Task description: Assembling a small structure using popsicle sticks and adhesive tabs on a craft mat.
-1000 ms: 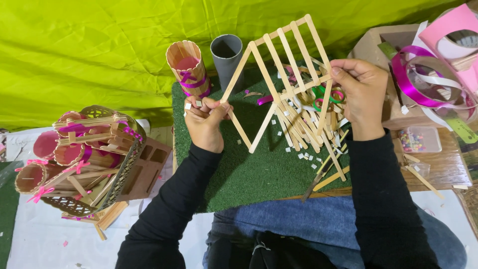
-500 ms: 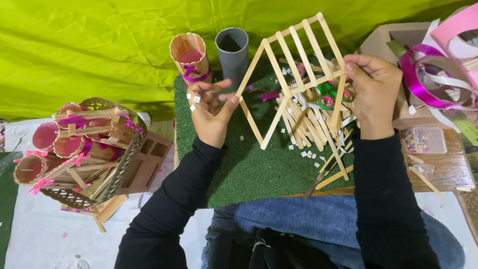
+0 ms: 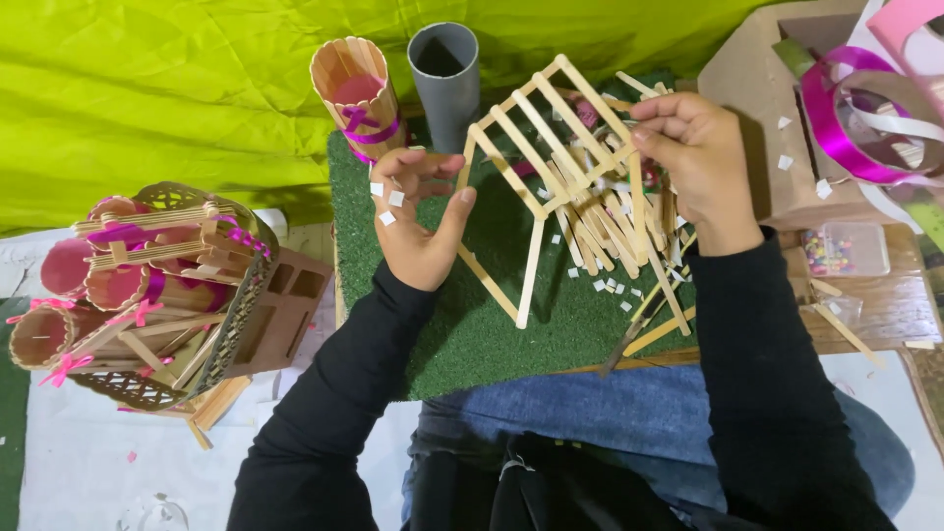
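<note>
A ladder-like frame of wooden craft sticks (image 3: 536,167) is held tilted above a green turf mat (image 3: 472,324). My right hand (image 3: 693,162) pinches the frame's upper right rail. My left hand (image 3: 418,221) is spread open, palm up, just left of the frame's lower rail, and holds nothing. Small white squares (image 3: 388,202) stick to its fingers. A loose heap of craft sticks (image 3: 610,226) lies on the mat behind the frame.
A stick-walled cup with a magenta ribbon (image 3: 354,93) and a grey tube (image 3: 444,74) stand at the mat's far edge. Finished stick-and-cup crafts (image 3: 147,285) sit at left. A cardboard box with pink ribbon rolls (image 3: 846,108) is at right. White scraps (image 3: 610,287) dot the mat.
My left hand has let go of the frame's lower left end and opened with the palm up. My right hand has kept hold of the frame, which sits a little lower.
</note>
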